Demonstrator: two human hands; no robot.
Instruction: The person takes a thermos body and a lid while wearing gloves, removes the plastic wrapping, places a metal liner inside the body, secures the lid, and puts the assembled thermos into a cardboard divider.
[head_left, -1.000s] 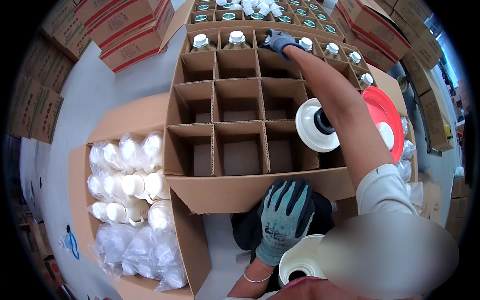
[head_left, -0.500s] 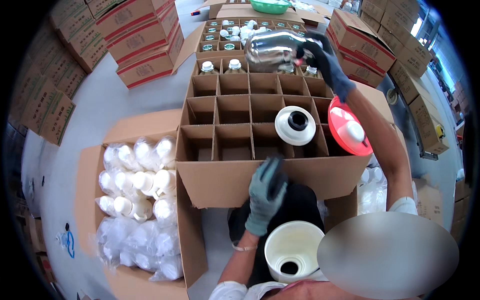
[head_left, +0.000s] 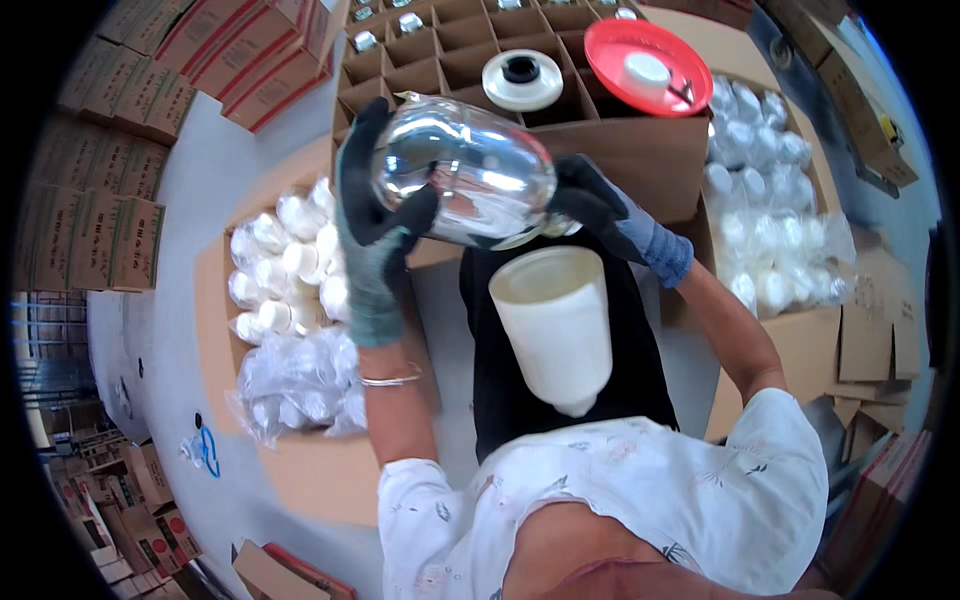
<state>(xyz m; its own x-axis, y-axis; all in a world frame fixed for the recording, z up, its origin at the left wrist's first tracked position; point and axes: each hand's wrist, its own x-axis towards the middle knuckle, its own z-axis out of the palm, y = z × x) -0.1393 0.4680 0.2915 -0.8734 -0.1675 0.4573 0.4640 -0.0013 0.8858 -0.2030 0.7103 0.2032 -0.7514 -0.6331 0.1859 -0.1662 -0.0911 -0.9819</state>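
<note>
A shiny silver glass flask liner [head_left: 465, 165] lies on its side in the air between my hands. My gloved left hand [head_left: 375, 200] is wrapped round its rounded base end, and my gloved right hand [head_left: 600, 210] grips its neck. Just below the liner, a cream plastic flask body [head_left: 555, 330] rests on my lap with its wide mouth facing up and away from me. Beyond the hands, a white round flask part with a black centre [head_left: 522, 80] sits on the dividers of a cardboard box [head_left: 640, 160].
A red plastic dish [head_left: 608, 70] holding a white cap stands on the divided box. Open cartons of bagged white plastic parts flank me, at left [head_left: 300, 385] and right [head_left: 765, 200]. Stacked cartons [head_left: 120, 220] line the far left.
My right hand has brought the silver liner from above the divided box back toward me. The left hand has risen and closed on its base end. The flask body has tilted, and the view has dipped.
</note>
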